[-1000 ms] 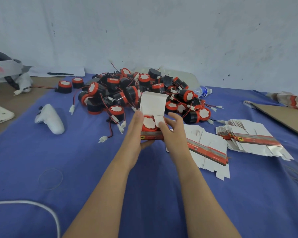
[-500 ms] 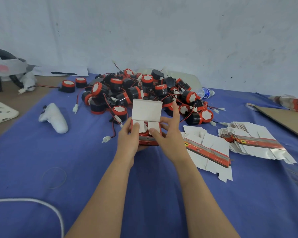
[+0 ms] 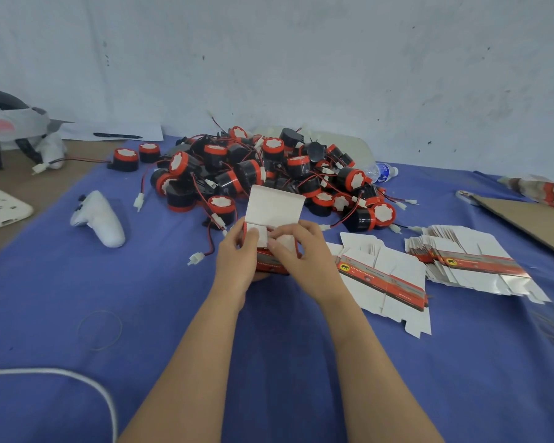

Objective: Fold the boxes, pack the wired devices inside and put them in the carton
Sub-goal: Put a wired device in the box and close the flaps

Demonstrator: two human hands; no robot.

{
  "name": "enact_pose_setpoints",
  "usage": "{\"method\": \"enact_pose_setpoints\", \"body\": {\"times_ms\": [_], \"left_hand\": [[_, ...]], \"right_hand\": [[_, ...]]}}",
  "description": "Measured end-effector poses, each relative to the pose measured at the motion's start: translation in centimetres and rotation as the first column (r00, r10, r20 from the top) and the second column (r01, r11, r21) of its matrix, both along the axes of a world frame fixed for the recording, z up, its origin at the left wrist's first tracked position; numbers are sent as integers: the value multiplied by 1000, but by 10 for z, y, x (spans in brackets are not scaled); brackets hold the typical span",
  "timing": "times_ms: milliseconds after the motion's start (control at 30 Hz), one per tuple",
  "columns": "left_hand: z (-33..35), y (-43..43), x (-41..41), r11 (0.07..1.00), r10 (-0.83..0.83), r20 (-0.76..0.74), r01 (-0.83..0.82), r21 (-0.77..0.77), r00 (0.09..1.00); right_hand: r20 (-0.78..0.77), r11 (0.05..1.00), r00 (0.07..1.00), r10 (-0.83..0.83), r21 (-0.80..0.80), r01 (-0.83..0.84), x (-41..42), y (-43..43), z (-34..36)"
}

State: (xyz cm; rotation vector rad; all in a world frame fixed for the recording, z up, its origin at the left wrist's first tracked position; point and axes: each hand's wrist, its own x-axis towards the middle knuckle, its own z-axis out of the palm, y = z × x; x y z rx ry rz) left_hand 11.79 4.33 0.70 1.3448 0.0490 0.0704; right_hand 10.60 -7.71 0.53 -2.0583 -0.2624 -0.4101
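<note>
I'm watching the box being held low over the blue cloth, mid-scene, just near of the pile of wired devices. The left hand is curling round the box's left side with its thumb lying on the left side flap. The right hand is curling round the right side, its fingers pressing the other flap down. Both are gripping, neither is spread open. The lid flap is standing up on the far side, so I'm judging the small flaps are going in first and the lid comes next. The flaps are hiding the inside, so I can't tell whether a device is packed. Two stacks of flat box blanks are lying to the right within easy reach, probably to feed the next fold. A brown cardboard sheet is showing at the far right edge; it may be the carton, I can't tell. On the left a white controller is resting on the cloth, and a white cable is curving in near left. A water bottle is lying behind the pile. A scuffed white wall is closing off the far side.
</note>
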Motion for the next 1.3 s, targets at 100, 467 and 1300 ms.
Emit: {"method": "enact_pose_setpoints", "body": {"times_ms": [100, 467, 1300], "left_hand": [[-1, -1, 0, 1000, 4, -16, -4, 0, 1000], [0, -3, -3, 998, -67, 10, 67, -20, 998], [0, -6, -1, 995, -90, 32, 92, -47, 995]], "right_hand": [[65, 999, 998, -7, 54, 3, -2, 2, 2], [6, 992, 998, -67, 107, 66, 4, -4, 0], [15, 994, 1000, 2, 107, -4, 1, -2, 0]]}}
